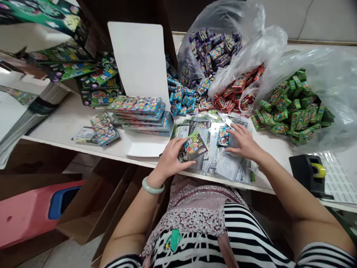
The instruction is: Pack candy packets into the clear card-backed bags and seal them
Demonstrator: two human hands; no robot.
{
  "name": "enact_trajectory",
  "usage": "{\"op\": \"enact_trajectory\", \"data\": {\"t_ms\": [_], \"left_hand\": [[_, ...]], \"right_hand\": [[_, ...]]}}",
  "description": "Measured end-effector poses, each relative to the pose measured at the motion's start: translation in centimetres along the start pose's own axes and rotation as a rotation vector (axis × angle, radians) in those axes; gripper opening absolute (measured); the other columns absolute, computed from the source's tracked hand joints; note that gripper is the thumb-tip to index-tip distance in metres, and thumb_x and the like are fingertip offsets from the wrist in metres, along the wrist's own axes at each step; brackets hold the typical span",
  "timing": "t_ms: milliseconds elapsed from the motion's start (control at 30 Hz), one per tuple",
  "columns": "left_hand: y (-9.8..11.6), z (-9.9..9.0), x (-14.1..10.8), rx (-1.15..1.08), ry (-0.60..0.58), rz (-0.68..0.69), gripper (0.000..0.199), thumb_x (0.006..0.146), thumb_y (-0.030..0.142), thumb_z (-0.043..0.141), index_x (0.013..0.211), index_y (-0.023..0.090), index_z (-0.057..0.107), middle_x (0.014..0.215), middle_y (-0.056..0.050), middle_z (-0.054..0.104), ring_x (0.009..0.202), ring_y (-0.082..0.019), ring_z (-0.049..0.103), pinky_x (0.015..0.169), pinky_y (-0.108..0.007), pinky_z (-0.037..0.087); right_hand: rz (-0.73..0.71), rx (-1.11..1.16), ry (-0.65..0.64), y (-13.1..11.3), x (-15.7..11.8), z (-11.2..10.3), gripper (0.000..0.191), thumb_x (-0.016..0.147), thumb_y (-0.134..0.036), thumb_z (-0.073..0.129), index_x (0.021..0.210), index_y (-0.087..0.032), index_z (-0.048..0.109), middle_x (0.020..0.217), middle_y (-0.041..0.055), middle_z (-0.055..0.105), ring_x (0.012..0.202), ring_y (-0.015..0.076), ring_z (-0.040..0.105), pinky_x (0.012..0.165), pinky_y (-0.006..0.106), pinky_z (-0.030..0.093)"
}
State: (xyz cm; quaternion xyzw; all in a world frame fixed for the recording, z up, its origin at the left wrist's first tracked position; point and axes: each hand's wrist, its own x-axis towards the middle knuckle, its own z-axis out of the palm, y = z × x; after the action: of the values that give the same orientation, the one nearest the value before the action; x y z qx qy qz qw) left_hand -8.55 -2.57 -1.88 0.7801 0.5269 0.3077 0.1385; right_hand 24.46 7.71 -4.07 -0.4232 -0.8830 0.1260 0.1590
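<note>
One tilted packet [192, 148], long axis leftward-down

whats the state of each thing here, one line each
left hand: fingers closed on a printed card packet
right hand: flat on the clear sleeves, fingers touching a small blue box
purple box bag: open
red box bag: open, boxes spilling out
green box bag: open
filled packs: stacked
white card: upright
tape dispenser: loaded, untouched

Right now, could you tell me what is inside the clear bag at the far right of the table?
The clear bag holds a heap of small green packets, some spilling onto the table. Whatever lies beneath the heap is covered.
</note>
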Motion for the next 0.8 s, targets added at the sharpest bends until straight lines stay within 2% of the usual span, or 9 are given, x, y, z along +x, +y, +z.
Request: {"op": "enact_trajectory", "data": {"t_ms": [67,133,233,300,367,500,633,800], "left_hand": [[-0.1,0.3,-0.3,0.041,-0.026,0.045,0.082,0.075,0.056,0.077,0.142,0.022,0.045,0.133,-0.015,0.054,0.124,-0.033,0.054,0.107,-0.053,0.046],[-0.2,0.6,-0.7,0.057,-0.060,0.062,0.083,0.074,0.056,0.078,0.143,0.022,0.045,0.133,-0.015,0.053,0.124,-0.033,0.053,0.107,-0.053,0.046],[-0.2,0.8,-1.3,0.053,-0.088,0.055,0.085,0.074,0.055,0.078,0.144,0.022,0.044,0.134,-0.015,0.053,0.126,-0.033,0.052,0.108,-0.053,0.045],[0.0,0.8,-1.6,0.044,-0.093,0.065,0.087,0.074,0.056,0.078,0.145,0.021,0.043,0.135,-0.016,0.052,0.127,-0.033,0.051,0.109,-0.053,0.045],[0.2,0.9,-1.5,0.035,-0.098,0.085,0.088,0.074,0.057,0.078,0.145,0.021,0.042,0.135,-0.016,0.051,0.127,-0.033,0.051,0.109,-0.053,0.044],[0.7,1.1,-0.9,0.032,-0.110,0.148,0.089,0.074,0.059,0.077,0.146,0.023,0.041,0.134,-0.015,0.052,0.125,-0.033,0.052,0.107,-0.053,0.045],[1.0,1.2,-0.7,0.061,-0.122,0.243,0.088,0.076,0.059,0.075,0.148,0.021,0.039,0.134,-0.017,0.052,0.125,-0.033,0.052,0.106,-0.052,0.044],[1.3,1.2,-1.0,0.037,-0.123,0.243,0.087,0.076,0.058,0.075,0.147,0.020,0.042,0.134,-0.018,0.053,0.125,-0.034,0.052,0.106,-0.053,0.043]], "right_hand": [[0.022,-0.017,-0.087,0.2,0.8,0.2,0.075,0.072,-0.043,0.081,0.137,-0.022,0.052,0.154,0.0169,0.043,0.142,0.0440,0.034,0.108,0.064,0.034],[0.024,0.012,-0.086,0.2,1.3,0.5,0.068,0.071,-0.037,0.080,0.132,-0.021,0.055,0.147,0.0167,0.050,0.137,0.0421,0.042,0.108,0.062,0.036],[-0.004,0.120,0.075,-0.8,0.8,0.1,0.059,0.072,-0.035,0.077,0.125,-0.021,0.057,0.132,0.0160,0.055,0.124,0.0369,0.052,0.105,0.056,0.041],[-0.072,0.182,0.173,-2.1,-0.1,-1.2,0.060,0.073,-0.037,0.076,0.127,-0.022,0.054,0.129,0.0152,0.051,0.123,0.0354,0.051,0.105,0.055,0.042],[-0.182,0.190,0.186,-3.6,-1.1,-2.7,0.061,0.076,-0.039,0.075,0.130,-0.024,0.051,0.131,0.0148,0.048,0.125,0.0351,0.048,0.106,0.055,0.041],[-0.364,0.125,0.032,-5.8,-2.1,-5.0,0.058,0.083,-0.035,0.070,0.135,-0.026,0.048,0.136,0.0159,0.046,0.126,0.0355,0.046,0.104,0.057,0.042],[-0.468,0.121,-0.160,-5.9,-2.0,-5.7,0.054,0.083,-0.027,0.069,0.134,-0.023,0.051,0.138,0.0172,0.049,0.126,0.0348,0.046,0.102,0.057,0.044],[-0.484,0.149,-0.273,-5.6,-1.9,-6.3,0.056,0.081,-0.026,0.071,0.135,-0.026,0.054,0.142,0.0147,0.050,0.127,0.0331,0.049,0.102,0.056,0.047]]}}
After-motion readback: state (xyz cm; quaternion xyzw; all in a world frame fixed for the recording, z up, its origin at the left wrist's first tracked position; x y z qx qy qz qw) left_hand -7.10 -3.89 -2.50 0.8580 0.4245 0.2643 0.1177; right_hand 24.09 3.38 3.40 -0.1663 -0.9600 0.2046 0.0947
